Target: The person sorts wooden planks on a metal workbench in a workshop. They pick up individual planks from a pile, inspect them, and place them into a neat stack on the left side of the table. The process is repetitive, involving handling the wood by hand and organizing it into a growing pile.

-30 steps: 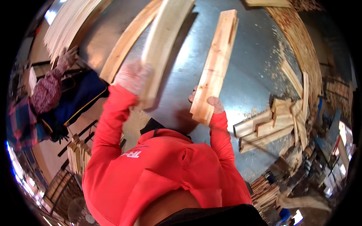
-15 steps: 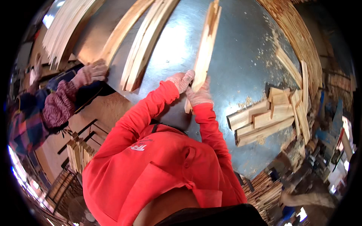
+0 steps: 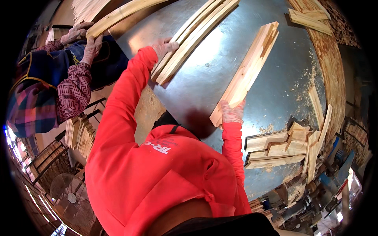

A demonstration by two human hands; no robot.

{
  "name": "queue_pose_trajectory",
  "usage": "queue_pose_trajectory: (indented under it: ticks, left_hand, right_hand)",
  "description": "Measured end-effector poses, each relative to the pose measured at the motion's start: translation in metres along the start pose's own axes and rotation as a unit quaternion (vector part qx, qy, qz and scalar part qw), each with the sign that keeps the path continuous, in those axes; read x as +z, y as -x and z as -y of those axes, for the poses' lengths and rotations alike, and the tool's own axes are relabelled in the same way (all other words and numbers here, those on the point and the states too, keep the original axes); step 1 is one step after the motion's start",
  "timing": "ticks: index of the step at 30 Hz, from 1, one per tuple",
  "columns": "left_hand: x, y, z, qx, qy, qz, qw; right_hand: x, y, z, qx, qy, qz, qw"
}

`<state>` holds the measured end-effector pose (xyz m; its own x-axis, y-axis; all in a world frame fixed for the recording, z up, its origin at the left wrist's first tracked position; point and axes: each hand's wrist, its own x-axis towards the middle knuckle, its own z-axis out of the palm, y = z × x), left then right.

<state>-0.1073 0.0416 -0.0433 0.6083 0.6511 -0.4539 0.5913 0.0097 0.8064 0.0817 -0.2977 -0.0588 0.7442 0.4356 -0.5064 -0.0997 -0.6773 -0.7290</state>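
Metal table (image 3: 193, 88) below, right hand (image 3: 232, 113) grips boards (image 3: 252, 65) (long axis pointing forward-right); left hand (image 3: 163, 48), grip unclear, touches slats (image 3: 198, 39).

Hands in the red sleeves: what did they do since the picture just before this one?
The left hand let go of the right-hand boards and went forward and left onto the left-hand boards. The co-worker's hands are now both at the end of the long board; before, only one was. The right hand stayed on its boards; the offcuts still lie piled.
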Motion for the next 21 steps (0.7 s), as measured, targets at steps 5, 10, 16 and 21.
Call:
queue_pose_trajectory:
  ticks: [5, 10, 16, 21]
  left_hand:
    - [-0.048, -0.024, 0.05, -0.015, -0.063, -0.056, 0.996]
    - [-0.055, -0.002, 0.018, 0.017, -0.259, -0.264, 0.929]
    - [0.007, 0.02, -0.006, -0.045, -0.45, -0.144, 0.88]
    - [-0.038, -0.001, 0.009, -0.12, -0.355, -0.045, 0.926]
  right_hand:
    - [-0.001, 0.007, 0.024, 0.043, 0.032, 0.001, 0.999]
    - [0.006, 0.007, 0.018, 0.008, -0.013, -0.026, 1.0]
    - [0.008, 0.009, 0.015, 0.041, -0.018, -0.03, 0.999]
    - [-0.006, 0.002, 0.009, 0.01, 0.094, -0.017, 0.995]
